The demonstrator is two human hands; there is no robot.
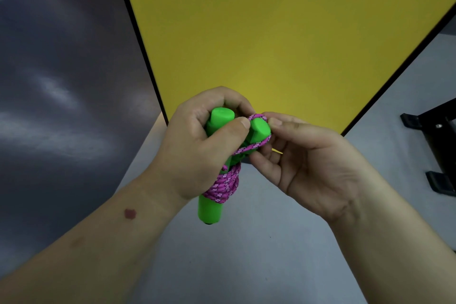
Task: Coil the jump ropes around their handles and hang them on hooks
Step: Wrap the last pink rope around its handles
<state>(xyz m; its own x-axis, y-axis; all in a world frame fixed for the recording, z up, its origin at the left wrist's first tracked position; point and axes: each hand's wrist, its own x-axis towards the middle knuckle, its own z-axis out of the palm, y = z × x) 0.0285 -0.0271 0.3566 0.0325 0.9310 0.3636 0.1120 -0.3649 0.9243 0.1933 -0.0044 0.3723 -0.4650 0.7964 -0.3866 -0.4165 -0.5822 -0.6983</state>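
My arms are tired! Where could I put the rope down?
The yellow board ahead of the hands is bare right up to its black edges. The grey floor between the forearms shows nothing on it either. It is crowded at far right, by the black stand, and where both hands hold the rope.

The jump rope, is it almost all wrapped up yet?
Nearly. Most of the pink rope is already coiled around the green handles. Right now the left hand grips the handles while the right hand works a last loop over one handle top. Hanging it up is still left, and no hook shows in this view.
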